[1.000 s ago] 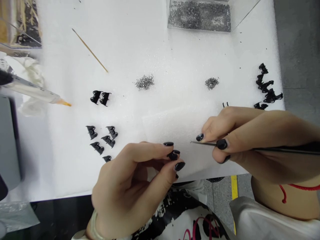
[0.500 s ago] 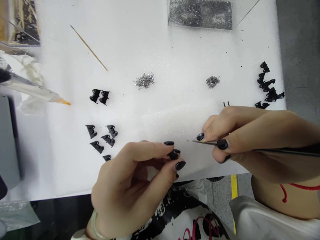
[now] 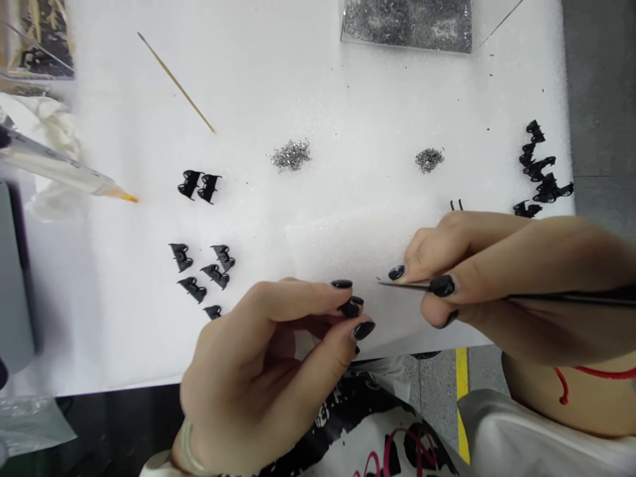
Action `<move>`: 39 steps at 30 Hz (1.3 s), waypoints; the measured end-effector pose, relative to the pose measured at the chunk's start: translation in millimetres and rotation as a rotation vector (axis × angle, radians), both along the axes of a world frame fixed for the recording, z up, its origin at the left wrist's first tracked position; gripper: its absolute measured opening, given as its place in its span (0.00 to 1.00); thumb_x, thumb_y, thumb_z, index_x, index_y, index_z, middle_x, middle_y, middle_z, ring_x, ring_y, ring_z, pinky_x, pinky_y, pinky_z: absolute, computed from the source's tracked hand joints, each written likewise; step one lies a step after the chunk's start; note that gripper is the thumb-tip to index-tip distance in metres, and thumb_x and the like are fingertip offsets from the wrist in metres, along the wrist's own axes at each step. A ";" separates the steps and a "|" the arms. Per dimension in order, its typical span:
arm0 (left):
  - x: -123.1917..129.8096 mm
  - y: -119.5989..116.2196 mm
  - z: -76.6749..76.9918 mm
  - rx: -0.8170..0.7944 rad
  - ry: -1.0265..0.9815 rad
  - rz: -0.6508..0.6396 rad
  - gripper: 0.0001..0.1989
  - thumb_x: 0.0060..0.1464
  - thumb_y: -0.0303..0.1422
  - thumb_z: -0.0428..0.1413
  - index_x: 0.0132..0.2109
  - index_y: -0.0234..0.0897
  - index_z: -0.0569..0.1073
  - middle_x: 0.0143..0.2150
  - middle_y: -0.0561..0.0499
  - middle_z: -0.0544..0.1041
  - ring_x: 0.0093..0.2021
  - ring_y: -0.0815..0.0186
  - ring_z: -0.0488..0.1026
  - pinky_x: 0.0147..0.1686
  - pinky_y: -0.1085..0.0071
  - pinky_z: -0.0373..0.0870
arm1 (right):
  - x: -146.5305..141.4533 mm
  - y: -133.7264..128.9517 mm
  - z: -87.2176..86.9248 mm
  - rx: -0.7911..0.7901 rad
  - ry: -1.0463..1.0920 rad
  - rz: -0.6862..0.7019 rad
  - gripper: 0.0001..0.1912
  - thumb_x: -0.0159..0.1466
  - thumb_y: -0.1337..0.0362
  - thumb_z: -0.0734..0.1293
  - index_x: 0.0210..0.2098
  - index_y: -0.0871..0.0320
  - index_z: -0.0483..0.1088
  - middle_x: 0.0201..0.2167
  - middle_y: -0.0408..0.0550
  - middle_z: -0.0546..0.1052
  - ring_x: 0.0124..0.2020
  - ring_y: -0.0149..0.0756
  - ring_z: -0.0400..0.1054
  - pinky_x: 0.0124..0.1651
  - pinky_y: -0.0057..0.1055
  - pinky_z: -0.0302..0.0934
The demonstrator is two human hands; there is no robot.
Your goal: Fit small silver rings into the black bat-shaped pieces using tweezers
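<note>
A small black clip (image 3: 349, 309) is pinched in the left hand (image 3: 263, 371) fingertips near the foam mat's (image 3: 348, 99) near edge. Tweezers (image 3: 405, 285), pressed together in the right hand (image 3: 497, 271), lie horizontally, tip pointing left, just right of the clip.

Small-parts assembly bench, workshop floor.
White foam pad (image 3: 318, 86) covers the bench, black clips (image 3: 201, 268) sit in batches, metal bits (image 3: 291, 154) in piles, a clear bin (image 3: 407, 23) full of them, yellow floor line (image 3: 462, 397) below.
</note>
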State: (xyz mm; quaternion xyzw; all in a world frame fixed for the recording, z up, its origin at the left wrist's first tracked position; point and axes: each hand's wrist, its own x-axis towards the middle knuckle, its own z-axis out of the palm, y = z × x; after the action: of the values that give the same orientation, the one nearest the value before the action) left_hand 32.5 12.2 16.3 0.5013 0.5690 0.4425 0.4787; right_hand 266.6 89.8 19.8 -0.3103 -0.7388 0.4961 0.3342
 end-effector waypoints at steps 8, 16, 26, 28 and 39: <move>-11.4 5.0 -0.6 0.041 0.031 -0.100 0.20 0.62 0.20 0.67 0.53 0.52 0.81 0.41 0.59 0.87 0.30 0.70 0.84 0.29 0.80 0.85 | -2.8 1.7 9.9 -0.013 -0.051 -0.085 0.13 0.67 0.77 0.69 0.36 0.50 0.70 0.32 0.40 0.81 0.31 0.31 0.82 0.30 0.28 0.76; -18.5 7.5 -2.8 0.042 0.008 -0.204 0.22 0.62 0.19 0.67 0.56 0.51 0.80 0.43 0.57 0.87 0.31 0.68 0.85 0.30 0.79 0.87 | -6.8 3.3 15.3 -0.026 -0.053 -0.147 0.15 0.62 0.78 0.71 0.32 0.50 0.71 0.29 0.40 0.82 0.28 0.35 0.81 0.33 0.33 0.81; -24.6 8.1 -4.7 -0.012 -0.009 -0.238 0.22 0.63 0.21 0.68 0.56 0.54 0.81 0.43 0.58 0.88 0.32 0.67 0.87 0.32 0.78 0.89 | -6.6 2.8 13.7 0.033 -0.071 -0.184 0.15 0.64 0.76 0.74 0.35 0.49 0.70 0.26 0.34 0.79 0.28 0.35 0.81 0.34 0.36 0.82; -29.8 8.4 -5.8 -0.027 -0.019 -0.256 0.23 0.62 0.20 0.68 0.57 0.54 0.81 0.44 0.58 0.88 0.33 0.65 0.88 0.33 0.76 0.90 | -7.3 4.9 12.3 0.032 -0.059 -0.177 0.16 0.62 0.77 0.74 0.36 0.49 0.70 0.25 0.34 0.79 0.28 0.37 0.82 0.33 0.37 0.82; -28.0 9.2 -6.1 -0.005 -0.030 -0.251 0.24 0.63 0.19 0.67 0.57 0.55 0.82 0.45 0.61 0.88 0.34 0.69 0.88 0.36 0.80 0.89 | -6.8 3.3 14.4 0.004 -0.099 -0.187 0.15 0.65 0.76 0.74 0.34 0.49 0.70 0.27 0.32 0.79 0.28 0.33 0.81 0.36 0.38 0.82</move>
State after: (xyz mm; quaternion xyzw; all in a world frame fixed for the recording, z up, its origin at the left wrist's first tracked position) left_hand 4.5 21.3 10.2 0.5607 0.4954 0.3851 0.5402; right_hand 259.8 93.1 34.2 -0.4013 -0.7232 0.4456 0.3427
